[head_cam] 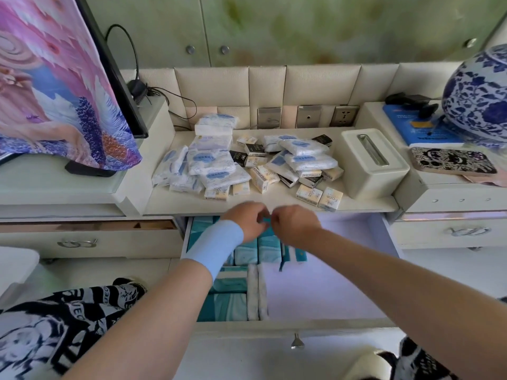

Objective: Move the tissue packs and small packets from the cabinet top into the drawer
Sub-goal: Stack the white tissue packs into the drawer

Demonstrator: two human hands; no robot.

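Both hands meet over the back edge of the open white drawer, just below the front lip of the cream tabletop. Left hand, pale blue wristband on the wrist, fingers curled in tight; right hand likewise curled, fingertips nearly touching the left's. A small teal bit shows pinched between them; can't tell exactly what it is or which hand really has it.

Drawer's left part is filled with teal tissue packs in rows, two grey-white packs standing on edge beside them; right part is bare purple-lit floor.

On the tabletop, a heap of white-and-blue soft tissue packs at left and centre, mixed with small cream and black packets scattered to the front right. Cream rectangular tissue box with slot sits just right of the heap. Blue-and-white porcelain vase at far right.
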